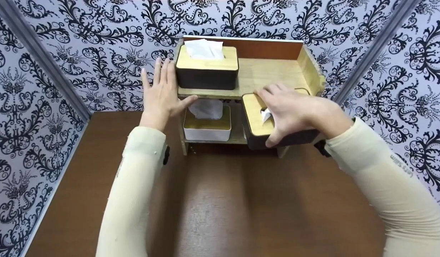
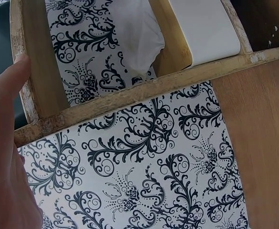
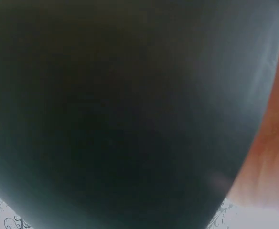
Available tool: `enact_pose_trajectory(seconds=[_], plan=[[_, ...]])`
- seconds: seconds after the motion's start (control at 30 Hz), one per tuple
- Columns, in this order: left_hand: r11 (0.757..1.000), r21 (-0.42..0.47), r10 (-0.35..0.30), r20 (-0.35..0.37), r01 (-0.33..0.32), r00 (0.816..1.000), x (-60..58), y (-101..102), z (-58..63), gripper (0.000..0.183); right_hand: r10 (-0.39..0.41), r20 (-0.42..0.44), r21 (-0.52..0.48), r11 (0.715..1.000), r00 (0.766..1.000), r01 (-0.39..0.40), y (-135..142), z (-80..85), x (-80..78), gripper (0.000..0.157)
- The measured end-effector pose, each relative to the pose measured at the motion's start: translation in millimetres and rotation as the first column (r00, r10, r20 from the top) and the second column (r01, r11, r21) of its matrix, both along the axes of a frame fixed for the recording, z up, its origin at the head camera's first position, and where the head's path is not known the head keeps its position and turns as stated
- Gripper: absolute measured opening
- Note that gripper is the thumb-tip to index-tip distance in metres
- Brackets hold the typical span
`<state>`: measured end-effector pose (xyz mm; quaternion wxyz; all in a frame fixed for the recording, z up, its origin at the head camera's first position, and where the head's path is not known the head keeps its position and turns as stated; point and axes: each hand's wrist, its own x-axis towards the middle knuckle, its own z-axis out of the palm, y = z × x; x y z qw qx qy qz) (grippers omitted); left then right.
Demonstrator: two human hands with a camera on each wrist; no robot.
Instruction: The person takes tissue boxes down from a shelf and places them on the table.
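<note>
My right hand (image 1: pixel 289 107) grips a black tissue box (image 1: pixel 254 119) with a wooden lid across its top, thumb on the near side. A bit of white tissue shows from its slot. The box is in front of the shelf's right half, and its dark wall fills most of the right wrist view. With fingers spread straight, my left hand (image 1: pixel 161 91) rests at the left end of the wooden shelf (image 1: pixel 266 73), its thumb along the upper board's front edge. Beside it on the upper board sits another black tissue box (image 1: pixel 207 78) with a wooden lid.
A white tissue box (image 1: pixel 207 135) with a wooden lid stands on the lower shelf at left, its tissue sticking up. The shelf stands on a brown table (image 1: pixel 220 207), backed by patterned wall panels (image 1: pixel 109 53). What lies behind the held box is hidden.
</note>
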<state>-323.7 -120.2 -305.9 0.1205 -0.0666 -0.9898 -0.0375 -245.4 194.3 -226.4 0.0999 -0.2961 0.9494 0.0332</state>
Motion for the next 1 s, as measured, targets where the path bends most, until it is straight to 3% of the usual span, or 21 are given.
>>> enact_pose_trajectory(seconds=[0.5,0.77,1.0], plan=[[1.000,0.015,-0.006,-0.005,0.006,1.000,0.4,-2,1.4,0.119,0.111,-0.130,0.001,0.994,0.985,-0.112,6,-44.9,12.1,0.132],[1.000,0.023,-0.008,-0.018,0.009,1.000,0.6,-1,0.2,0.119,0.156,-0.128,0.050,0.987,0.979,-0.150,11,-84.7,14.7,0.137],[1.000,0.016,-0.008,-0.012,0.008,1.000,1.4,0,-0.1,0.119,0.176,-0.119,0.021,0.984,0.977,-0.175,19,-118.6,15.0,0.134]])
